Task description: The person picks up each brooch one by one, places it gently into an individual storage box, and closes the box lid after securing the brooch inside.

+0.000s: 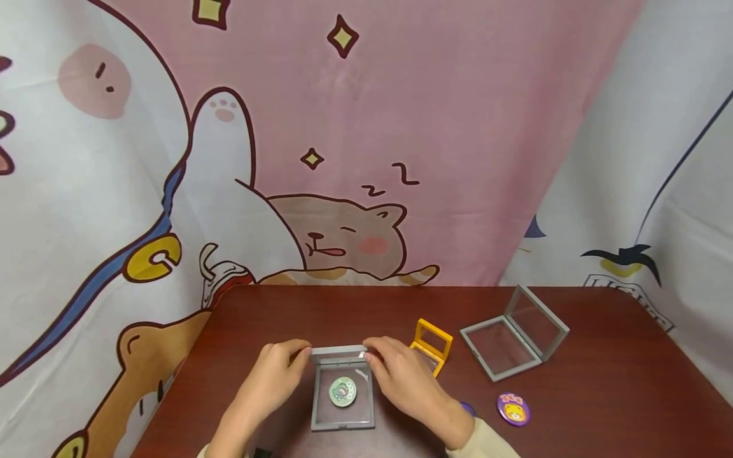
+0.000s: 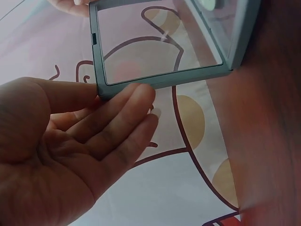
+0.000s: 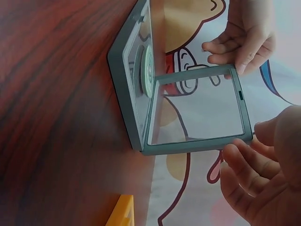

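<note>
A square, grey-framed hinged case with clear panels [image 1: 342,427] stands open on the dark red-brown, wood-grained table [image 1: 618,394], a round pale-green badge [image 1: 343,392] lying on its lower panel. The person's left hand [image 1: 275,376] and right hand [image 1: 408,380] each pinch a corner of its raised lid. Rightward sit a small open yellow-framed case [image 1: 434,328], a second open grey-framed case [image 1: 518,371] and a round purple badge [image 1: 513,409].

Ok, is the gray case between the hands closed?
No, the right wrist view shows its lid standing raised from the base, where a green badge sits.
</note>
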A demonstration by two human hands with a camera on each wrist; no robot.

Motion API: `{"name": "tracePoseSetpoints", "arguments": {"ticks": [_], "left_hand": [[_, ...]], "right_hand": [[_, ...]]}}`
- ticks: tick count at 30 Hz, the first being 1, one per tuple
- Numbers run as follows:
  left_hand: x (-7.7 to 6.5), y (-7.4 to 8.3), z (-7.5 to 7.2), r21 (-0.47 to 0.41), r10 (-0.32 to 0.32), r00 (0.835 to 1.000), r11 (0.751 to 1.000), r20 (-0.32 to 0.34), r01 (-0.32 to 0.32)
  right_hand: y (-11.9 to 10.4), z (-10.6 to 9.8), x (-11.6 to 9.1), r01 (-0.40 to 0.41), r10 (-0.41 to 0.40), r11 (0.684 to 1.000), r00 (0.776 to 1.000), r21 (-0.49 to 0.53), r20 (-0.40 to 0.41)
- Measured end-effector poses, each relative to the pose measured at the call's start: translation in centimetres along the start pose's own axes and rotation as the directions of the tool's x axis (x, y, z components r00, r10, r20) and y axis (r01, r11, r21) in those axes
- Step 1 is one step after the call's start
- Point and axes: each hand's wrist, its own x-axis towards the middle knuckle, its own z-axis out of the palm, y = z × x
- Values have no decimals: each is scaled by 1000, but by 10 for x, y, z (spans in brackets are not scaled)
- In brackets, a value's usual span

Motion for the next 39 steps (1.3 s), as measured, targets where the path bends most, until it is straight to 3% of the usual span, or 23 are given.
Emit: {"name": "tracePoseSetpoints", "arguments": {"ticks": [8, 18, 28, 33, 39], "left_hand": [[-12, -2, 3, 27, 44, 999, 999, -12, -44], [-28, -9, 7, -11, 84, 994, 996, 67, -84], [-39, -18, 18, 16, 95, 990, 995, 105, -97], [-44, -22, 20, 21, 93, 985, 995, 146, -97], [-48, -29, 24, 42, 134, 972, 989, 194, -145]], "right_hand": [[-6, -2, -9, 9, -9, 1000, 999, 19, 33], [-7, 1, -22, 78, -86, 993, 992, 84, 97], [-8, 3, -27, 75, -123, 979, 959, 190, 256], [-8, 5, -29, 91, -133, 983, 951, 157, 279], [-9, 7, -31, 63, -110, 988, 928, 141, 357]]}}
